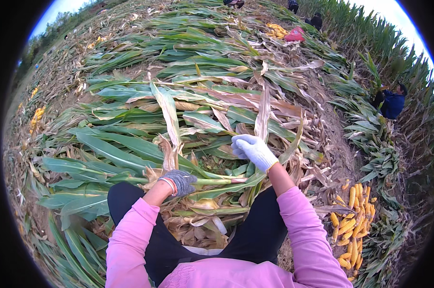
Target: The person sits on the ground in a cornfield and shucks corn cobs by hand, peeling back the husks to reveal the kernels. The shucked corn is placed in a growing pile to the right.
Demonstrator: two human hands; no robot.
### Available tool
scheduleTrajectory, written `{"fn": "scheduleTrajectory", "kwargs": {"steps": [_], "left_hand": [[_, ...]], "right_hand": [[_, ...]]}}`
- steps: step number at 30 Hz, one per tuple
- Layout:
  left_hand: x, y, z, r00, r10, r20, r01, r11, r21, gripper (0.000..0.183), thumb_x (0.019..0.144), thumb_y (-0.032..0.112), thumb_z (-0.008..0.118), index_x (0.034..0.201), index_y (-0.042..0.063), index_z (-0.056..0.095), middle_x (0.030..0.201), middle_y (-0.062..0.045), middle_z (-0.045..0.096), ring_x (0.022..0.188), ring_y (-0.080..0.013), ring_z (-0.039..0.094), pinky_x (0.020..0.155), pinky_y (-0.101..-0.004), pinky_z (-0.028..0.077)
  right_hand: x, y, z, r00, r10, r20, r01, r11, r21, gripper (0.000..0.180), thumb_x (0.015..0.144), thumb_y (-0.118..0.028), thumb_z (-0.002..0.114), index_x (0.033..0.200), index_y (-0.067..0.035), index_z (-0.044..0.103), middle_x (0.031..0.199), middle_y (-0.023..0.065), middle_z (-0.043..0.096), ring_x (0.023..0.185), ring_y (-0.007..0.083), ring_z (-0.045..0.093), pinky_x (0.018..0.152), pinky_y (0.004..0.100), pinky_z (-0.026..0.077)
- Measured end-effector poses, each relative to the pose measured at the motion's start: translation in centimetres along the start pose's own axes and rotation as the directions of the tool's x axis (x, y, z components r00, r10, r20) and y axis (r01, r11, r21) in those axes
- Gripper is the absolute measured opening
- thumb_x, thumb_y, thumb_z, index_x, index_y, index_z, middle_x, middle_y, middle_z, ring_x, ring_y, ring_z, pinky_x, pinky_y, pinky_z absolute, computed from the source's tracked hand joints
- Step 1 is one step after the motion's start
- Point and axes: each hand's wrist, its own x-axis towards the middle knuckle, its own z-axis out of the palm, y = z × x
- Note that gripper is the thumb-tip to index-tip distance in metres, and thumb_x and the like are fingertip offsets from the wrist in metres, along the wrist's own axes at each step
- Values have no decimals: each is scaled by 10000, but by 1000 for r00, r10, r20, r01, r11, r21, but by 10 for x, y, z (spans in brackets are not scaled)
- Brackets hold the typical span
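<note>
My left hand (180,182), in a grey knitted glove, is closed over a green corn stalk (217,181). The stalk lies crosswise over my lap, its cut reddish end to the right and its broad leaves (119,154) fanning to the left. Dry brown husk (169,153) stands up just beyond that hand. My right hand (254,151), in a white knitted glove, is raised above the flattened stalks with its fingers curled. A leaf tip touches or passes behind these fingers, and whether they hold anything is hidden. Between my knees lie pale husks (202,208).
Husked yellow corn cobs (353,223) are heaped on the ground to my right. More cobs (276,30) lie far ahead beside a red sack (294,34). Cut stalks (202,61) cover the field before me. A person in blue (393,102) crouches by the standing corn (379,39).
</note>
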Motion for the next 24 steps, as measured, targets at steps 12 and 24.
{"fn": "scheduleTrajectory", "kwargs": {"steps": [12, 24], "left_hand": [[17, -1, 5, 976, -189, -109, 200, 974, 104, 720, 856, 440, 685, 1482, 137, 500, 1586, -167, 392, 1453, -374, 389, 1178, -488, 337], [37, -40, 41, 919, -361, -158, 391, 884, 256, 716, 836, 257, 731, 1501, 225, 467, 1581, -120, 420, 1445, -388, 409, 1166, -529, 345]], "right_hand": [[-1, 49, 79, 749, 305, 588, 444, 427, -788, 399, 935, -370, 542, 1143, -74, 709, 1054, 209, 722, 970, 408, 682, 870, 474, 526], [-3, 65, 56, 832, 224, 508, 374, 450, -811, 374, 915, -345, 546, 1046, -40, 720, 999, 218, 720, 938, 419, 685, 847, 481, 533]]}}
